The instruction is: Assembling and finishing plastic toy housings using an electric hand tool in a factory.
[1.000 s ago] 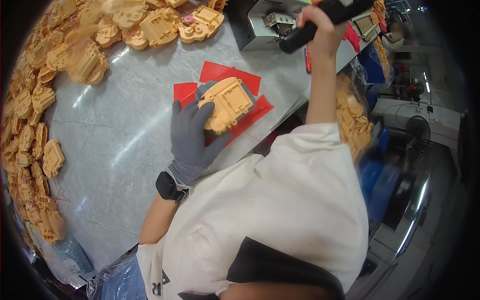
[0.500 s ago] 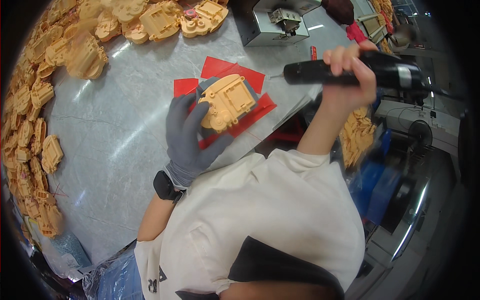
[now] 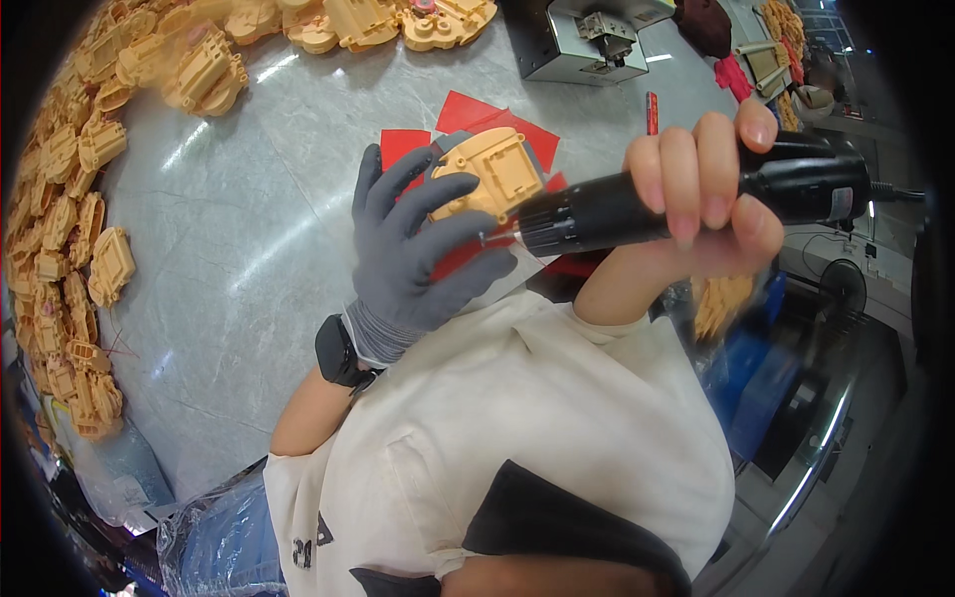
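Note:
My left hand (image 3: 403,264), in a grey glove, lies with curled fingers on the near left edge of a pale orange plastic housing (image 3: 502,171). This housing has a square recess and rests on a dark grey block, mostly hidden beneath it. Wrapped around a black electric screwdriver (image 3: 587,216) is my bare right hand (image 3: 701,184). The tool points left, and its thin bit reaches between my gloved thumb and finger, close to the housing's lower edge. Whether the bit touches a screw is hidden.
Red sheets (image 3: 403,147) lie around the block on the grey table (image 3: 259,219). Many similar orange housings (image 3: 111,267) are piled along the left and far edges. A metal machine (image 3: 577,50) stands at the far side, with a small red object (image 3: 652,112) near it.
My right hand has brought the screwdriver down and left, from beside the red sheets to the housing's lower edge. My left fingers have shifted over the housing, toward the bit.

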Demonstrator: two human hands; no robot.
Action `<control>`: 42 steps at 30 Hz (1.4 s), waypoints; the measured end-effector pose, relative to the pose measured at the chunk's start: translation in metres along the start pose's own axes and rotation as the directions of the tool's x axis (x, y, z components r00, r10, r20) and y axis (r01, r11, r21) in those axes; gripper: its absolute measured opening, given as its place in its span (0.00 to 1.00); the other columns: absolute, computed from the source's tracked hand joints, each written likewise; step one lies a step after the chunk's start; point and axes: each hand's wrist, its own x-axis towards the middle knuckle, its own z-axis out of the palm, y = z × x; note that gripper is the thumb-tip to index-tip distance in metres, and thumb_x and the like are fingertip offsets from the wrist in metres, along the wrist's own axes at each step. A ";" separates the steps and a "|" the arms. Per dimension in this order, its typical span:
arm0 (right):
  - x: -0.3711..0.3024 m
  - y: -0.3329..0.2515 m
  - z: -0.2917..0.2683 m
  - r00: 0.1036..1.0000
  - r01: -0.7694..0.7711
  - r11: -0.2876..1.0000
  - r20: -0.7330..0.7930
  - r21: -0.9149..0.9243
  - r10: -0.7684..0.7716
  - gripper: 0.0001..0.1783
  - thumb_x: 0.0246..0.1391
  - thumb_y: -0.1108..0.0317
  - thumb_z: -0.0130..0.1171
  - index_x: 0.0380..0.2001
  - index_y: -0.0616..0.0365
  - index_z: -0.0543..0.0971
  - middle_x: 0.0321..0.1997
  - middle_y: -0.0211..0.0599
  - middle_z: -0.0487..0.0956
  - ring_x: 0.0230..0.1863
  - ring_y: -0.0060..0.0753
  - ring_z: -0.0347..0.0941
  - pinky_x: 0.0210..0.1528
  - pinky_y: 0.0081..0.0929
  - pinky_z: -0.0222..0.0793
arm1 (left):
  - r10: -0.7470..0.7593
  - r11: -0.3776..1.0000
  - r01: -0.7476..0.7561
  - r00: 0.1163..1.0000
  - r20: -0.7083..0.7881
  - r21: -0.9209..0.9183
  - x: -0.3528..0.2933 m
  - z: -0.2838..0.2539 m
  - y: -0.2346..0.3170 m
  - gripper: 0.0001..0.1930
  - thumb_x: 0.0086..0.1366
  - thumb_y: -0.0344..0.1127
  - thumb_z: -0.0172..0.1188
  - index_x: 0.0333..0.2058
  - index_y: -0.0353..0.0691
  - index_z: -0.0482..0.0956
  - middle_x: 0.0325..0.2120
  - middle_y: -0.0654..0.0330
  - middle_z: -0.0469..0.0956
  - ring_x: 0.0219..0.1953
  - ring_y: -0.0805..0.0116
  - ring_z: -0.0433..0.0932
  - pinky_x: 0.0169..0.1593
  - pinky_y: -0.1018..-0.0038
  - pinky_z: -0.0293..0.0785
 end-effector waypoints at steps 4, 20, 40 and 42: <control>-0.001 0.000 0.002 1.000 -0.014 1.000 0.015 -0.004 0.014 0.27 0.44 0.75 0.43 0.52 0.56 0.60 0.26 0.32 0.68 0.24 0.28 0.68 0.36 0.31 0.63 | 0.002 1.000 -0.002 1.000 -0.020 -0.019 -0.001 -0.001 0.001 0.14 0.46 0.41 0.68 0.33 0.52 0.77 0.41 0.64 0.73 0.52 0.53 0.67 0.62 0.49 0.46; -0.002 -0.005 -0.001 1.000 0.011 1.000 0.008 -0.024 -0.010 0.26 0.44 0.74 0.43 0.51 0.56 0.60 0.26 0.32 0.68 0.24 0.27 0.67 0.35 0.31 0.62 | 0.016 1.000 -0.017 1.000 -0.027 -0.021 -0.001 0.001 -0.001 0.12 0.49 0.40 0.66 0.34 0.53 0.79 0.40 0.63 0.74 0.52 0.53 0.67 0.62 0.49 0.45; -0.007 -0.025 0.003 0.999 0.043 0.877 -0.006 -0.479 -0.053 0.24 0.42 0.78 0.47 0.47 0.60 0.58 0.23 0.35 0.68 0.20 0.28 0.66 0.31 0.31 0.63 | -0.036 0.977 0.022 0.998 0.060 0.211 -0.010 0.027 -0.024 0.35 0.43 0.50 0.69 0.51 0.48 0.68 0.53 0.50 0.62 0.54 0.51 0.64 0.61 0.47 0.47; -0.009 -0.023 0.001 1.000 0.012 0.865 0.000 -0.502 -0.014 0.24 0.41 0.79 0.47 0.46 0.60 0.59 0.22 0.35 0.68 0.20 0.28 0.66 0.29 0.31 0.64 | -0.031 0.976 0.019 0.998 0.053 0.216 -0.010 0.028 -0.024 0.35 0.43 0.49 0.69 0.51 0.49 0.68 0.53 0.49 0.62 0.53 0.50 0.65 0.61 0.48 0.49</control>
